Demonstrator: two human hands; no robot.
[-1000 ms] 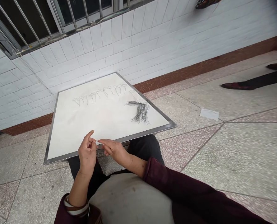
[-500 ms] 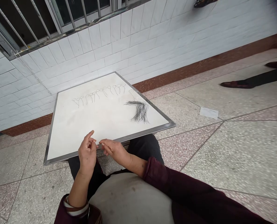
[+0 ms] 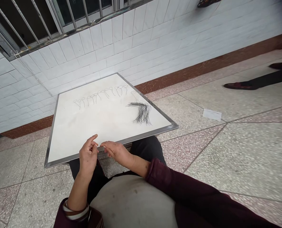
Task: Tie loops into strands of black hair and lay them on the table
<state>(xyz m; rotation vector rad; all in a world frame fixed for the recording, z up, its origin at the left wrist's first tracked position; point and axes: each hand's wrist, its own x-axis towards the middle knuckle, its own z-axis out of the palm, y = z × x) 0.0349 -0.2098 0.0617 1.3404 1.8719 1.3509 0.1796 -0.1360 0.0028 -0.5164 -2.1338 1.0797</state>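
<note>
My left hand (image 3: 87, 155) is over the near edge of the white table (image 3: 69, 133), its index finger raised and its thumb pinched toward the other fingers. Close on its right, my right hand (image 3: 119, 154) has its thumb and fingertips pressed together, pointing at the left fingertips. Whatever is pinched in either hand is too thin or too hidden to name. A pile of thin dark wire-like strands (image 3: 143, 113) lies at the table's right side. Across the far part runs a row of similar strands (image 3: 95, 98), each with a loop at one end.
A metal rim (image 3: 141, 138) borders the table, and my knees are beneath it. Behind stands a white tiled wall (image 3: 107, 47) with a barred window (image 3: 36, 22). A white piece of paper (image 3: 212, 114) lies on the floor. Another person's shoe and leg (image 3: 240, 85) show at right.
My left index finger has tilted slightly to the right. Both hands otherwise stay together at the near edge; the strands on the table have not moved.
</note>
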